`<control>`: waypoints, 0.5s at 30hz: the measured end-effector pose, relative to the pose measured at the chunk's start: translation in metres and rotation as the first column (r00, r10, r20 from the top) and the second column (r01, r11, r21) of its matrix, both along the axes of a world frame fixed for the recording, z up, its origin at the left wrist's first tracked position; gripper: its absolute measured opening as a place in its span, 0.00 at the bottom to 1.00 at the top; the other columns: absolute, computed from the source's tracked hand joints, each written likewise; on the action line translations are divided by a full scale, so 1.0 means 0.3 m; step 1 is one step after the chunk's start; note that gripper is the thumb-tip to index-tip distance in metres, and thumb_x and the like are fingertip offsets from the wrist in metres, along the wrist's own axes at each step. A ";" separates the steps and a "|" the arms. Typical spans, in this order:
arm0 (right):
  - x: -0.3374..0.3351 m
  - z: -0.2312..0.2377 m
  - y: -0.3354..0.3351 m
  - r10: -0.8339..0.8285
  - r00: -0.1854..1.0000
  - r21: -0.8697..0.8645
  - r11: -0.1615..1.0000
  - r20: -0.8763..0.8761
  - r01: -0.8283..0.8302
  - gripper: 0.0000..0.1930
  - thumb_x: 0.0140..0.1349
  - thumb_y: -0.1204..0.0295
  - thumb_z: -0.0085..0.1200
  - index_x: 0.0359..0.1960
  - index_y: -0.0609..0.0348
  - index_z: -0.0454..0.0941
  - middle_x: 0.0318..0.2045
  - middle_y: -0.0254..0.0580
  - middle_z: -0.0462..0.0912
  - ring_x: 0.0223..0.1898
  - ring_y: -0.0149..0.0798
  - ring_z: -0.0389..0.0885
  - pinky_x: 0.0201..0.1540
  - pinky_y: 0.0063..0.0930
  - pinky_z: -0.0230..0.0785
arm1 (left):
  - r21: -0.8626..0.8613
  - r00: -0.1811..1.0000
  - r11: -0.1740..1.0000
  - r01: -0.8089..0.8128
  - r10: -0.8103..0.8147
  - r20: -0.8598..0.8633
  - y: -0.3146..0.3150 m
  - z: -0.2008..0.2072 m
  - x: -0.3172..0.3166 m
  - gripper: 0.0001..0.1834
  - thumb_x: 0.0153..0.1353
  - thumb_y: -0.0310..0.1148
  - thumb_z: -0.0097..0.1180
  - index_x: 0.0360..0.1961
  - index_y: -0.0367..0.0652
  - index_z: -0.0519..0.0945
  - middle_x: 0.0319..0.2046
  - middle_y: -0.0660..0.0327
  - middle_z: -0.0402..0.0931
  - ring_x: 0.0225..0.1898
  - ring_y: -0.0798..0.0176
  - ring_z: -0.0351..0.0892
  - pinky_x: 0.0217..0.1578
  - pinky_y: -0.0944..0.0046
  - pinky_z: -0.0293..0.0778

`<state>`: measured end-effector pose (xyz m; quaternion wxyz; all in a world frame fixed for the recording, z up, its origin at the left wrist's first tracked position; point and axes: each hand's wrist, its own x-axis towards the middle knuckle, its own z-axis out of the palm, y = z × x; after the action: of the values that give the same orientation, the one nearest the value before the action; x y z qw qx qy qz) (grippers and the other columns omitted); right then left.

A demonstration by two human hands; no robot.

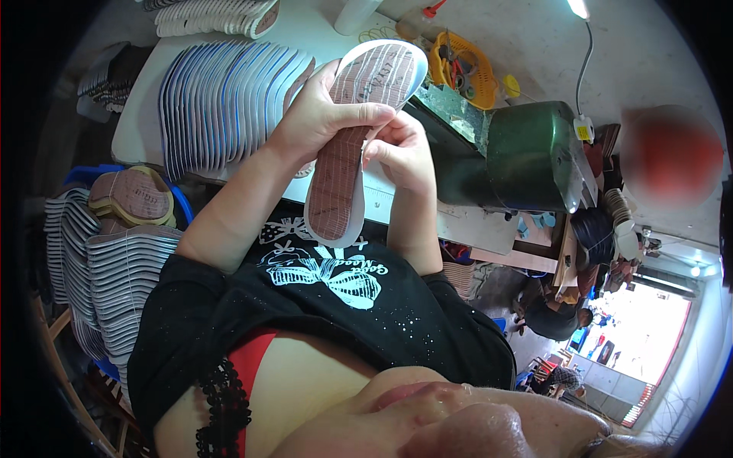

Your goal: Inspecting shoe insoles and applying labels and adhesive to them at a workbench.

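Observation:
A shoe insole (336, 183) with a brown, striped face and a white edge is held up in front of my chest, its wide end up. My left hand (313, 114) is wrapped round its middle from the left, thumb lying across the face. At the opposite edge, my right hand (406, 156) has its fingertips closed in a pinch on the insole's rim. Whether a thin strip sits between those fingertips is too small to tell. Behind my left hand stands a long row of similar white-edged insoles (221, 103) on the white table (137, 137).
Left of me, a blue bin (182, 204) carries tall stacks of insoles (126, 275). A yellow basket (489, 85) of tools and a dark green machine (527, 153) stand to the right. A lamp (578, 8) hangs above. Other people (553, 317) are in the background.

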<state>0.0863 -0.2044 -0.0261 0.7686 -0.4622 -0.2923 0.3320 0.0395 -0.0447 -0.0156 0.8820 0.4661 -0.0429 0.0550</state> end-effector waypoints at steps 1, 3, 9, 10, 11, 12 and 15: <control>0.004 -0.025 0.012 0.020 1.000 0.022 1.000 -0.016 -0.020 0.09 0.54 0.75 0.62 0.31 0.67 0.76 0.25 0.41 0.80 0.24 0.30 0.80 0.29 0.22 0.75 | 0.048 0.998 0.997 -0.062 0.061 0.013 0.000 -0.016 0.005 0.35 0.46 0.30 0.69 0.55 0.34 0.66 0.44 0.59 0.73 0.44 0.68 0.74 0.48 0.68 0.70; 0.008 -0.022 -0.007 -0.008 1.000 -0.106 0.994 -0.005 0.007 0.08 0.55 0.73 0.62 0.31 0.67 0.77 0.24 0.40 0.80 0.24 0.29 0.80 0.28 0.21 0.74 | 0.092 0.992 0.988 -0.123 0.121 0.028 -0.001 -0.023 0.011 0.34 0.46 0.30 0.69 0.54 0.34 0.66 0.43 0.58 0.74 0.43 0.68 0.74 0.48 0.68 0.71; 0.015 0.035 0.002 -0.128 0.966 -0.426 0.878 0.225 0.216 0.09 0.59 0.69 0.59 0.31 0.64 0.82 0.22 0.32 0.80 0.23 0.22 0.75 0.26 0.15 0.69 | 0.562 0.781 0.555 -0.613 0.532 0.326 -0.018 -0.030 0.020 0.29 0.48 0.38 0.67 0.46 0.31 0.70 0.35 0.51 0.78 0.37 0.59 0.79 0.41 0.63 0.73; 0.021 0.036 0.001 -0.132 0.964 -0.426 0.877 0.232 0.222 0.09 0.59 0.69 0.59 0.31 0.64 0.82 0.22 0.32 0.80 0.23 0.22 0.75 0.26 0.15 0.69 | 0.557 0.781 0.558 -0.614 0.530 0.331 -0.014 -0.044 0.037 0.29 0.48 0.38 0.67 0.46 0.31 0.70 0.35 0.51 0.78 0.37 0.59 0.79 0.41 0.63 0.73; 0.028 0.034 0.005 -0.184 0.963 -0.422 0.871 0.197 0.253 0.09 0.59 0.68 0.59 0.30 0.63 0.82 0.22 0.31 0.79 0.22 0.21 0.74 0.25 0.13 0.67 | 0.450 0.852 0.726 -0.519 0.483 0.203 -0.001 -0.059 0.056 0.25 0.50 0.37 0.65 0.45 0.31 0.71 0.36 0.51 0.79 0.36 0.59 0.80 0.41 0.63 0.73; 0.038 0.031 0.009 -0.236 0.958 -0.419 0.863 0.163 0.284 0.09 0.59 0.68 0.59 0.29 0.63 0.82 0.21 0.30 0.79 0.21 0.19 0.72 0.25 0.12 0.65 | 0.311 0.911 0.858 -0.409 0.403 0.086 0.015 -0.073 0.075 0.22 0.53 0.36 0.62 0.43 0.31 0.73 0.36 0.51 0.79 0.36 0.60 0.80 0.40 0.64 0.73; 0.072 0.035 0.025 -0.324 0.931 -0.413 0.835 0.166 0.364 0.10 0.58 0.67 0.60 0.24 0.60 0.80 0.17 0.25 0.74 0.17 0.16 0.66 0.21 0.11 0.56 | 0.433 0.905 0.805 -0.405 0.419 0.067 0.063 -0.111 0.130 0.18 0.53 0.39 0.60 0.38 0.33 0.78 0.37 0.51 0.77 0.39 0.60 0.78 0.43 0.64 0.71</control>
<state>0.1079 -0.1969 -0.0157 0.6784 -0.6819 -0.1564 0.2243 0.0786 -0.0259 -0.0488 0.7219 0.6508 0.0619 0.2266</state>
